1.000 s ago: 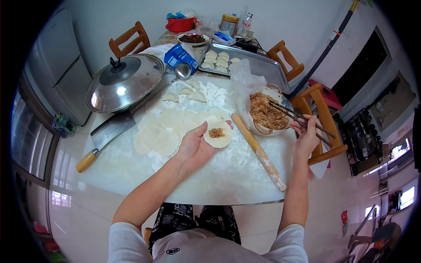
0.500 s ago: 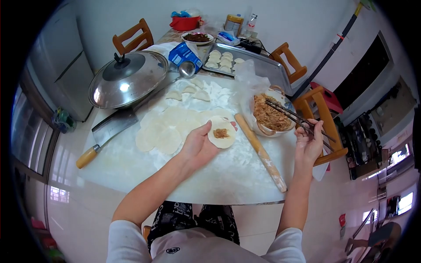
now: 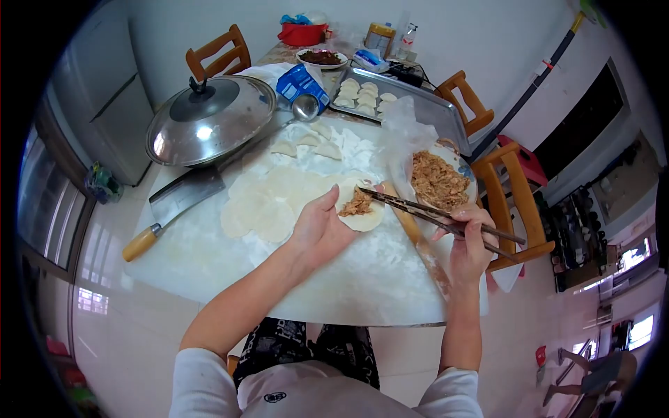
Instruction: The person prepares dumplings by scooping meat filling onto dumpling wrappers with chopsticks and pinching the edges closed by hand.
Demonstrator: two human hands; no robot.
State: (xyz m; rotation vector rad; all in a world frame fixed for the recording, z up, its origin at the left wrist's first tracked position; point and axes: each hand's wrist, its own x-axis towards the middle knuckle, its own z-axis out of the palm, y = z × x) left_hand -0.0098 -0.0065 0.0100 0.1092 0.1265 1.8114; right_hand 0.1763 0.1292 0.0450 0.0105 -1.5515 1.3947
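My left hand (image 3: 322, 226) holds a round dough wrapper (image 3: 365, 221) on its fingers, palm up. A clump of brown filling (image 3: 357, 202) lies on the wrapper. My right hand (image 3: 468, 244) is closed on dark chopsticks (image 3: 446, 217), whose tips touch the filling. Behind that hand stands a bowl of filling (image 3: 440, 180), with a plastic bag (image 3: 403, 136) at its left side. The rolling pin (image 3: 426, 254) lies partly under the chopsticks. Flat wrappers (image 3: 261, 205) overlap to the left of my left hand, and several folded dumplings (image 3: 307, 141) rest on flour behind them.
At the left are a lidded pan (image 3: 212, 122) and a cleaver (image 3: 185, 198). A ladle (image 3: 304, 109) and blue packet (image 3: 301, 85) lie behind. A metal tray (image 3: 432, 111) holds several dumplings. Wooden chairs (image 3: 526, 209) stand around the table.
My right hand has moved left from beside the bowl, bringing the chopstick tips from the bowl to the wrapper. More filling now lies on the wrapper. My left hand still holds it.
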